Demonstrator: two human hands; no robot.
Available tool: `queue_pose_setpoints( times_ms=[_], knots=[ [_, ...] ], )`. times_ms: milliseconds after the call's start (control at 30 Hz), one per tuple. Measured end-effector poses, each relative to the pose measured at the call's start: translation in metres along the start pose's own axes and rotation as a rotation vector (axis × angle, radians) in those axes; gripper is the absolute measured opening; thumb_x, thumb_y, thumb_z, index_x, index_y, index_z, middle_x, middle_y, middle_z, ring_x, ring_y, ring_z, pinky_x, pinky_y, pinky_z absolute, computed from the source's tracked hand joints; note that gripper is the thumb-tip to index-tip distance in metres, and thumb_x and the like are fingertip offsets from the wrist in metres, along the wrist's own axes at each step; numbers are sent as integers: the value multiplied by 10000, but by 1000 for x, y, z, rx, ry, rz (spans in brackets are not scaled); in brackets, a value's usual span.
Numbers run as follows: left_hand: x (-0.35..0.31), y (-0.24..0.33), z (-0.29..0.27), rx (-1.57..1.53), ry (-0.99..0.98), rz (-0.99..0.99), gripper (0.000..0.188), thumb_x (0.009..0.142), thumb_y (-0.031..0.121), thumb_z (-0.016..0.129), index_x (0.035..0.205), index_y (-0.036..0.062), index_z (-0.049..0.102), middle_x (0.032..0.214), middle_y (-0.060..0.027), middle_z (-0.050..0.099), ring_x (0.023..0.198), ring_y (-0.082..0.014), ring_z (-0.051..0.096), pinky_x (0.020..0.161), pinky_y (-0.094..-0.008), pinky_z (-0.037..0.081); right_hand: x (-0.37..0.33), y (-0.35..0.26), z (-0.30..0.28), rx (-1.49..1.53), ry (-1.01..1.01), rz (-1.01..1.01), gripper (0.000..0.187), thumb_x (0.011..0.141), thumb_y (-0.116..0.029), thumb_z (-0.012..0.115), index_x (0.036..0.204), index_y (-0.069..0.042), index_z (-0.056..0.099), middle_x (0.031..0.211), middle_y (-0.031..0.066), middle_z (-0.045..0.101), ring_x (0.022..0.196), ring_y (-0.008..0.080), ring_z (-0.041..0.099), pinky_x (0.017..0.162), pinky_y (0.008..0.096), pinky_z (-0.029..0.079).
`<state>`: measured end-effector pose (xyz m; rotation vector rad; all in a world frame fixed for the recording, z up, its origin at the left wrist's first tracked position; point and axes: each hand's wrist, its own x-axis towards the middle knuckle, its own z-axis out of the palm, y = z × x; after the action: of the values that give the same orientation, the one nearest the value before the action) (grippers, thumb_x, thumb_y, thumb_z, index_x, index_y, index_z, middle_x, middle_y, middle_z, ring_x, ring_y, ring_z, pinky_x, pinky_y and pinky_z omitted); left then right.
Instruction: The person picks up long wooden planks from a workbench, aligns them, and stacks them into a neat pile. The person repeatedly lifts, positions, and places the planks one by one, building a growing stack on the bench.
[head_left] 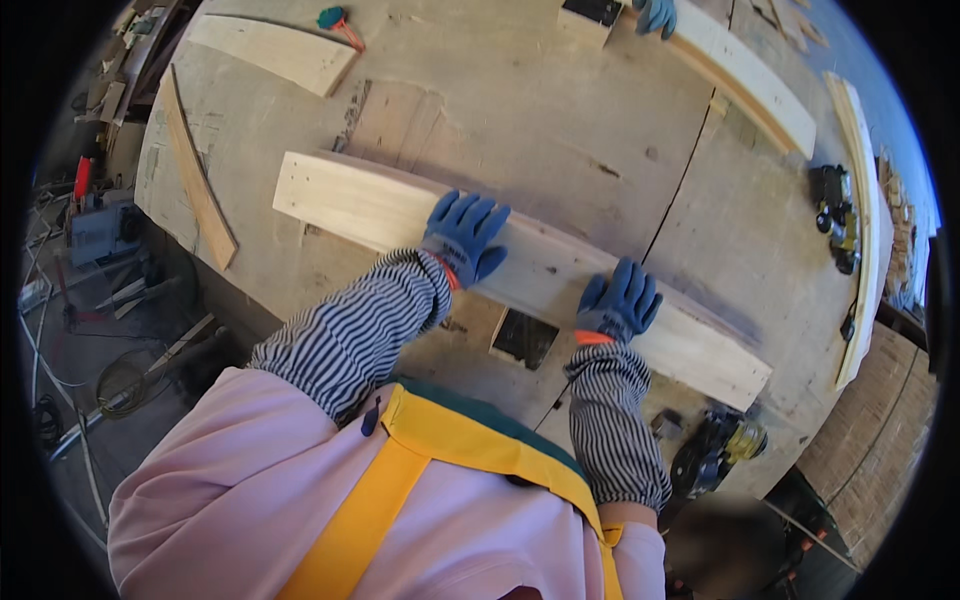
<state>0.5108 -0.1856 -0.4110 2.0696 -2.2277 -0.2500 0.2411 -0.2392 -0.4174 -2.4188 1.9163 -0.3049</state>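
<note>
A long pale wooden beam (540, 265) lies at a slant across the worktable in front of me. Its left end is farther away and its right end nearer. My left hand (465, 237), in a blue work glove, rests on the beam left of its middle, fingers stretched and apart, tips at the far edge. Farther right along the beam, my right hand (619, 302) lies on it in a matching glove, fingers likewise extended to the far edge. Both palms are hidden. Under the beam's near side, between my forearms, is a dark rectangular opening (524, 338) in the tabletop.
Another person's gloved hand (656, 16) touches a second beam (745, 75) at the far side. Power tools (718, 450) sit near right, others (838, 215) farther right. Loose boards (197, 170) lie left, near a teal-and-red tool (338, 24). Cables and metal rods clutter the left floor.
</note>
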Motion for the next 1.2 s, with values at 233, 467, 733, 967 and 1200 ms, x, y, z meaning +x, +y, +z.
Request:
queue_pose_setpoints(
  times_ms=[233, 467, 733, 967, 1200],
  knots=[
    [-5, -6, 3, -21, 18, -16, 694, 814, 433, 641, 1402, 119, 446, 1344, -151, 506, 1265, -361, 454, 1114, -552, 278, 3, -2, 11, 17, -14, -17, 544, 842, -366, 604, 1305, -84, 564, 1344, 136, 540, 1308, 365, 422, 1122, 580, 237],
    [2, -6, -1, -32, -22, -26, 671, 852, 454, 601, 1409, 112, 445, 1380, -159, 487, 1302, -359, 431, 1134, -547, 256, 7, -3, 8, 37, 21, -22, 548, 826, -350, 615, 1288, -62, 558, 1323, 153, 546, 1295, 382, 428, 1108, 597, 245],
    [-2, -4, -3, -21, -23, -39, 666, 875, 470, 573, 1419, 109, 440, 1382, -160, 488, 1309, -355, 427, 1143, -541, 248, 5, -3, 8, 18, -20, -19, 533, 832, -337, 617, 1289, -70, 553, 1329, 144, 538, 1293, 372, 424, 1108, 576, 247],
    [0, -4, -6, -18, -32, -32, 665, 877, 475, 567, 1416, 108, 440, 1381, -157, 486, 1311, -355, 422, 1149, -539, 235, 5, -1, 11, 14, 18, -28, 537, 836, -344, 614, 1297, -77, 546, 1329, 143, 538, 1293, 363, 426, 1108, 580, 244],
    [-3, -6, 0, -23, -26, -32, 675, 857, 458, 591, 1418, 116, 438, 1388, -153, 472, 1306, -355, 423, 1143, -544, 244, 4, -3, 8, 0, 6, -41, 533, 843, -360, 601, 1294, -79, 556, 1326, 157, 545, 1286, 363, 433, 1103, 576, 253]
  ],
)
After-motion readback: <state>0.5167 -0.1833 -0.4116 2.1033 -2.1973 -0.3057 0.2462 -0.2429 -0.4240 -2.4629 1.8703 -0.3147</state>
